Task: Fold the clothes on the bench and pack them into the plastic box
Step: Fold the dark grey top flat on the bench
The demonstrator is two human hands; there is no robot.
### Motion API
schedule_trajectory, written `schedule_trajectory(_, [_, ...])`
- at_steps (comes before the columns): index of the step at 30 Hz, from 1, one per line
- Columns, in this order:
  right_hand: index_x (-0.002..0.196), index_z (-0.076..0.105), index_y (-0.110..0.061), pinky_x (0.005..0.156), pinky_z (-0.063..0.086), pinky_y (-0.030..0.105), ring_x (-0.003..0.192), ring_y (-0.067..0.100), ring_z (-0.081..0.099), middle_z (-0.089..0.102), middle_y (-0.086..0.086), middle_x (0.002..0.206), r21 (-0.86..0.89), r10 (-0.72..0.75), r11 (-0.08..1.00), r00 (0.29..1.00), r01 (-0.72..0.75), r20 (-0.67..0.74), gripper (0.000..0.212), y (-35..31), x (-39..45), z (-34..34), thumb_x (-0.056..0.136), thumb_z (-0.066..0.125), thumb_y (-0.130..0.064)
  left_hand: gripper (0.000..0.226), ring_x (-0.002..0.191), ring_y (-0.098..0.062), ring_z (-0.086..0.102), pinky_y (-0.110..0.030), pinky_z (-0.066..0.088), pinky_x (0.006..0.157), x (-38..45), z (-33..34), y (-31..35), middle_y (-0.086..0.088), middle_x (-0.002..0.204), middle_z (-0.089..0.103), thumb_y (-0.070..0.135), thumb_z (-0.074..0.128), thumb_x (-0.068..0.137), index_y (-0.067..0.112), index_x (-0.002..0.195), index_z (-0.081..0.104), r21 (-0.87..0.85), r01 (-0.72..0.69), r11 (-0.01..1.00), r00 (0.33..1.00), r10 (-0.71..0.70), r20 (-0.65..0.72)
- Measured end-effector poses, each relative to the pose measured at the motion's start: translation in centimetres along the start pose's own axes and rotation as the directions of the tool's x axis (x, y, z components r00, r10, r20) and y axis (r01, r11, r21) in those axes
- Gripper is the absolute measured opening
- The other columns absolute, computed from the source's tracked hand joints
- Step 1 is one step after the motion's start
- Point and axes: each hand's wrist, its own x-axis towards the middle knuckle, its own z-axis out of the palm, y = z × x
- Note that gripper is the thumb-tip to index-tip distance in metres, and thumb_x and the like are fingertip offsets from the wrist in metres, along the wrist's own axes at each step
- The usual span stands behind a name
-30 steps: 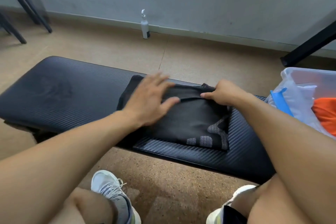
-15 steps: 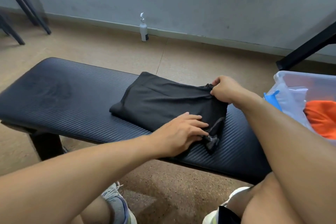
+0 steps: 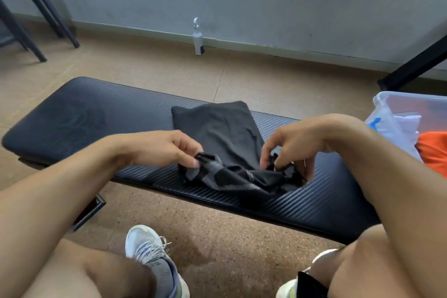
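While pinched by both hands: black garment point(image 3: 225, 143) lengthwise across bench point(image 3: 72, 116).

Soft even daylight, faint shadows, mild blur, wide-angle edge bending.

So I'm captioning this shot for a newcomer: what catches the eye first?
Both hands, left and right, pinch the near edge of a black garment at the middle of the dark bench. At the right edge, a clear box shows orange cloth.
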Motion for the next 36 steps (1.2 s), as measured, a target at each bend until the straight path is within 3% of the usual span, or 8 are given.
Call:
schedule_trajectory(3, [0.112, 0.065, -0.008, 0.052, 0.059, 0.029, 0.055, 0.023, 0.067, 0.073, 0.015, 0.08, 0.078, -0.066, 0.996, 0.982, 0.053, 0.175, 0.02, -0.4, -0.2, 0.0, 0.101, 0.049, -0.006, 0.018, 0.091, -0.02, 0.06, -0.023, 0.046, 0.086, -1.3, 0.2, -0.3, -0.015, 0.098, 0.067, 0.003, 0.061, 0.093, -0.01, 0.106, 0.063, -0.181, 0.072, 0.981, 0.985, -0.041, 0.17])
schedule_trajectory(6, [0.105, 0.066, -0.004, 0.047, 0.056, 0.025, 0.056, 0.02, 0.07, 0.073, 0.016, 0.08, 0.239, -0.169, 0.964, 0.958, 0.112, 0.233, 0.02, -0.1, -0.1, -0.7, 0.103, 0.047, -0.008, 0.026, 0.094, -0.03, 0.069, -0.037, 0.056, 0.089, -1.9, -0.3, -1.0, -0.026, 0.111, 0.069, 0.0, 0.061, 0.09, -0.008, 0.114, 0.064, -0.485, 0.164, 0.859, 0.982, -0.094, 0.165])
schedule_trajectory(12, [0.12, 0.061, -0.006, 0.045, 0.055, 0.027, 0.056, 0.023, 0.068, 0.074, 0.016, 0.082, 0.676, 0.03, 0.727, 0.977, 0.122, -0.209, 0.057, 1.6, 3.5, -1.6, 0.103, 0.039, -0.055, 0.017, 0.074, -0.033, 0.063, -0.047, 0.062, 0.066, -1.0, -1.0, -2.1, -0.02, 0.088, 0.066, -0.003, 0.047, 0.096, 0.003, 0.095, 0.062, -0.634, 0.136, 0.761, 0.876, -0.391, -0.282])
schedule_trajectory(15, [0.12, 0.063, -0.008, 0.052, 0.058, 0.032, 0.057, 0.022, 0.066, 0.068, 0.009, 0.079, 0.44, 0.176, 0.897, 0.879, 0.042, -0.444, 0.063, 2.0, 5.5, -1.6, 0.096, 0.047, -0.065, 0.018, 0.069, -0.024, 0.061, -0.04, 0.059, 0.058, -0.4, -1.4, -2.3, -0.01, 0.079, 0.061, 0.02, 0.05, 0.098, 0.009, 0.088, 0.06, -0.595, 0.137, 0.792, 0.807, -0.437, -0.396])
schedule_trajectory(19, [0.127, 0.061, -0.023, 0.086, 0.059, 0.047, 0.094, 0.027, 0.07, 0.068, 0.003, 0.112, 0.187, 0.11, 0.982, 0.729, 0.024, -0.676, 0.062, 1.6, 7.3, -1.3, 0.081, 0.07, -0.064, 0.029, 0.068, -0.013, 0.059, -0.029, 0.05, 0.053, 0.7, -1.4, -2.5, 0.0, 0.083, 0.07, 0.043, 0.075, 0.085, 0.016, 0.096, 0.068, -0.35, 0.169, 0.921, 0.724, -0.357, -0.591])
schedule_trajectory(24, [0.148, 0.047, -0.026, 0.105, 0.046, 0.037, 0.124, 0.025, 0.057, 0.056, 0.003, 0.142, 0.075, -0.041, 0.99, 0.762, 0.117, -0.647, 0.079, 0.0, 8.5, -0.6, 0.081, 0.075, -0.058, 0.01, 0.071, -0.009, 0.063, -0.027, 0.053, 0.071, 1.6, -1.6, -1.7, -0.002, 0.083, 0.073, 0.024, 0.074, 0.089, 0.018, 0.094, 0.069, -0.292, -0.055, 0.955, 0.759, -0.15, -0.633])
schedule_trajectory(28, [0.148, 0.047, -0.029, 0.111, 0.039, 0.048, 0.133, 0.03, 0.044, 0.049, 0.007, 0.143, -0.062, -0.093, 0.996, 0.756, 0.069, -0.648, 0.076, 0.4, 10.0, -1.0, 0.083, 0.067, -0.065, 0.007, 0.069, -0.009, 0.061, -0.022, 0.051, 0.066, 2.1, -1.9, -1.7, -0.005, 0.085, 0.071, 0.018, 0.072, 0.091, 0.016, 0.094, 0.067, -0.33, -0.043, 0.943, 0.789, -0.17, -0.59])
schedule_trajectory(36, [0.091, 0.062, -0.028, 0.079, 0.045, 0.031, 0.101, 0.019, 0.058, 0.064, -0.002, 0.111, 0.006, -0.204, 0.958, 0.697, 0.286, -0.687, 0.025, 0.3, 10.6, -1.2, 0.079, 0.084, -0.036, 0.015, 0.064, -0.006, 0.064, -0.021, 0.053, 0.062, 2.5, -1.9, -2.3, -0.001, 0.079, 0.072, 0.022, 0.076, 0.088, 0.014, 0.099, 0.068, -0.308, 0.015, 0.951, 0.712, -0.226, -0.665])
